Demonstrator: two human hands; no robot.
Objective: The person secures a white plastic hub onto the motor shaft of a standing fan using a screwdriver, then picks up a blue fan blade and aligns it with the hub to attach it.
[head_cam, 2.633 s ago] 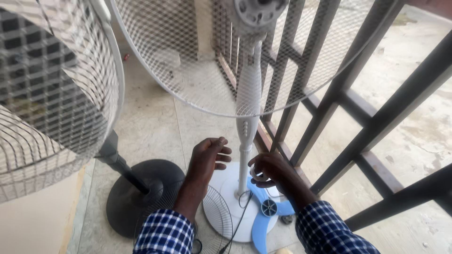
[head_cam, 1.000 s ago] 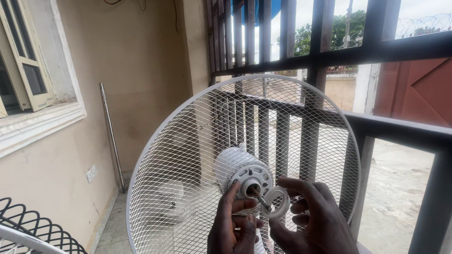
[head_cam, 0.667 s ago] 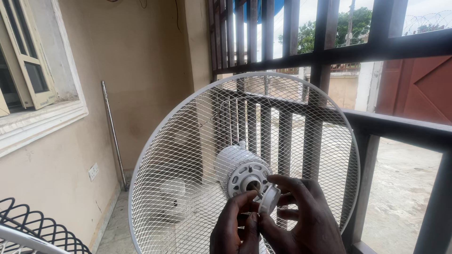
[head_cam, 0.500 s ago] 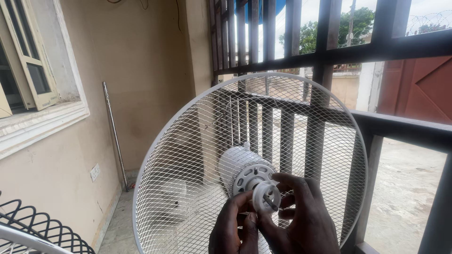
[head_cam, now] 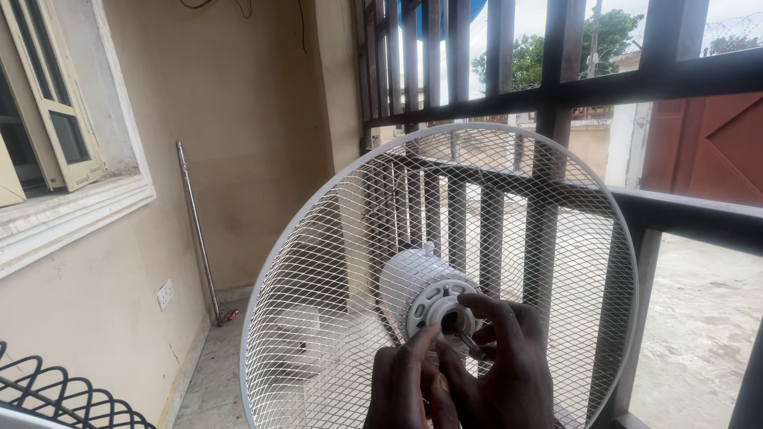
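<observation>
**Now seated: white ring nut pressed against the fan motor hub**

Currently both hands work at the centre of the white mesh rear guard [head_cam: 350, 238] of a standing fan. The white ring nut [head_cam: 453, 311], held clear of the spindle a second ago and tilted on it half a second ago, now sits flat against the face of the motor housing [head_cam: 413, 278], ringed around the dark shaft opening. The metal spindle [head_cam: 470, 345] projects forward through it, towards the camera.

Grip state: the right hand [head_cam: 509, 373] is closed on the ring nut, index finger curled over its top edge and thumb beneath. The left hand [head_cam: 401, 385] is bunched, its fingertips touching the lower left edge of the hub; whether it pinches the nut itself or only steadies the housing cannot be told from this view.

Judgement: the change from loose to seated suggests the nut has been threaded on over the spindle, so the guard is probably being fastened to the motor. Whether it is fully tight cannot be seen.

Surroundings: dark metal railing bars [head_cam: 548, 159] stand directly behind the guard. A metal pole [head_cam: 199, 230] leans in the corner of the beige wall, with a wall socket [head_cam: 165, 295] lower left of it. Part of a black wire fan grille [head_cam: 63, 393] shows at the bottom left corner. A window frame [head_cam: 56, 119] occupies the upper left.
</observation>
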